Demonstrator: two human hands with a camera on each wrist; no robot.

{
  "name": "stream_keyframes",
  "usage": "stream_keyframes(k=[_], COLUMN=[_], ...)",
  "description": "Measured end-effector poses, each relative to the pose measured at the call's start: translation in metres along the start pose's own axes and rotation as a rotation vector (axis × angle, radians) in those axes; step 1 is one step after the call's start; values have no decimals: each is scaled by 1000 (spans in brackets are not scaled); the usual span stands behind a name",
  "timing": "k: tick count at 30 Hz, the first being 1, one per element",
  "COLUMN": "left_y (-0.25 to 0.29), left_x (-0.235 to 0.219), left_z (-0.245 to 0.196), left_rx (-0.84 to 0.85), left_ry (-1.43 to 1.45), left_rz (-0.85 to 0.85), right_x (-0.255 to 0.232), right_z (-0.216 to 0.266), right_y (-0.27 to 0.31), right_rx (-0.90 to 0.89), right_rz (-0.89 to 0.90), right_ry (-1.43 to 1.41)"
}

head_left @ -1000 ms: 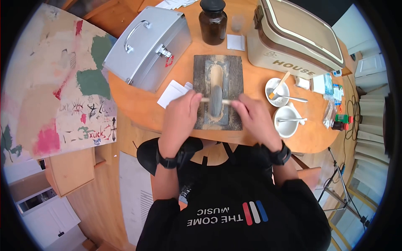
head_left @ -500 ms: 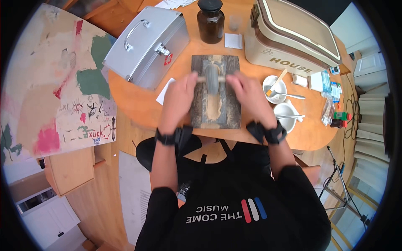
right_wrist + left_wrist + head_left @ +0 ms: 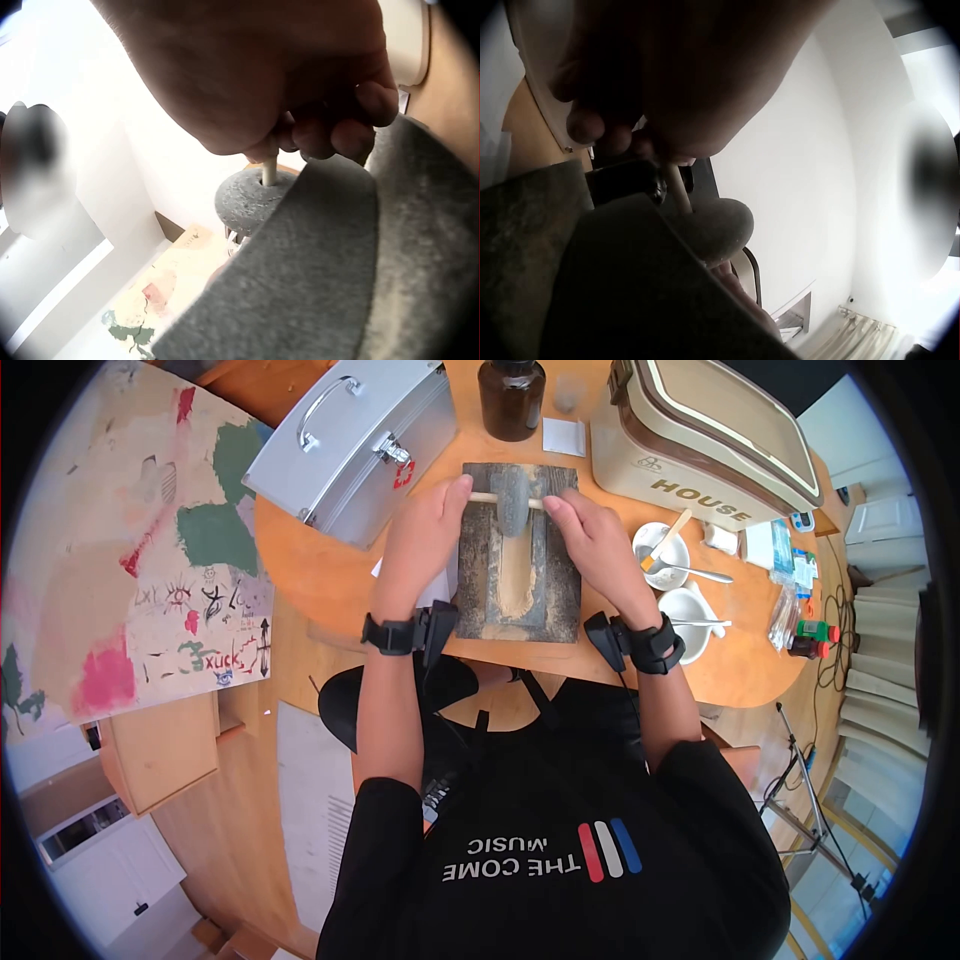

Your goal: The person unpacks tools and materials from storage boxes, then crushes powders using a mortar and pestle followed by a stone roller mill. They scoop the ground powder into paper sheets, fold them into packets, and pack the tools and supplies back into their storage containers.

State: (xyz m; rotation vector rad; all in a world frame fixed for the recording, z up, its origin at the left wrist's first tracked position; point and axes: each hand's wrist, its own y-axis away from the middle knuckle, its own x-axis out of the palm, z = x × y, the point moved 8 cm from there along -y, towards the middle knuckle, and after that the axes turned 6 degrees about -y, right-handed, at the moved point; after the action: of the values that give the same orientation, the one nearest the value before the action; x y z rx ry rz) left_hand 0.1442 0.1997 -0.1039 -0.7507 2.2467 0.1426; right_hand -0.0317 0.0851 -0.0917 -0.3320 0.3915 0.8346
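Observation:
A grey stone grinding wheel (image 3: 513,515) on a wooden axle (image 3: 482,497) stands upright in the far part of a boat-shaped groove. That groove runs down a dark stone grinding trough (image 3: 473,595). Tan powder (image 3: 516,598) lies along it, thickest toward the near end. My left hand (image 3: 424,535) grips the axle's left end, thumb on top. On the other side, my right hand (image 3: 597,548) grips the right end. In the right wrist view the axle passes through the middle of the wheel (image 3: 244,202), below the curled fingers.
Left of the trough is a silver case (image 3: 365,460); a brown jar (image 3: 511,402) stands behind. A beige box (image 3: 700,450) sits at the back right. Near my right hand are a white bowl (image 3: 672,575) with a brush and spoon, and a white mortar (image 3: 690,640). Paper (image 3: 440,588) lies beside my left wrist.
The wheel has rolled from the near part of the groove to the far part, both hands travelling with it on the axle. More powder shows in the near end now.

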Motion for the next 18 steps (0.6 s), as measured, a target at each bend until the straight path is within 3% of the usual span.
stream_keyframes(k=[2, 6, 9, 11, 13, 15, 16, 18], left_y=[3, 57, 34, 14, 7, 38, 53, 61], left_x=[1, -2, 5, 3, 5, -3, -3, -3], left_z=[-4, -29, -21, -18, -18, -33, -34, -35], left_rx=[-81, -39, 35, -8, -18, -25, -42, -65], left_ry=[-60, -60, -160, -57, -102, -165, -133, -113], left_rz=[118, 71, -3, -3, 86, 115, 119, 108], right_x=[3, 10, -2, -10, -11, 1, 3, 0], right_z=[-7, -21, -22, -18, -10, -21, -17, -12], right_y=[8, 50, 29, 3, 6, 39, 52, 57], right_rx=[37, 93, 57, 35, 57, 179, 94, 97], right_rz=[-5, 67, -4, -35, -8, 64, 65, 59], right_ry=[0, -103, 33, 68, 102, 57, 59, 46])
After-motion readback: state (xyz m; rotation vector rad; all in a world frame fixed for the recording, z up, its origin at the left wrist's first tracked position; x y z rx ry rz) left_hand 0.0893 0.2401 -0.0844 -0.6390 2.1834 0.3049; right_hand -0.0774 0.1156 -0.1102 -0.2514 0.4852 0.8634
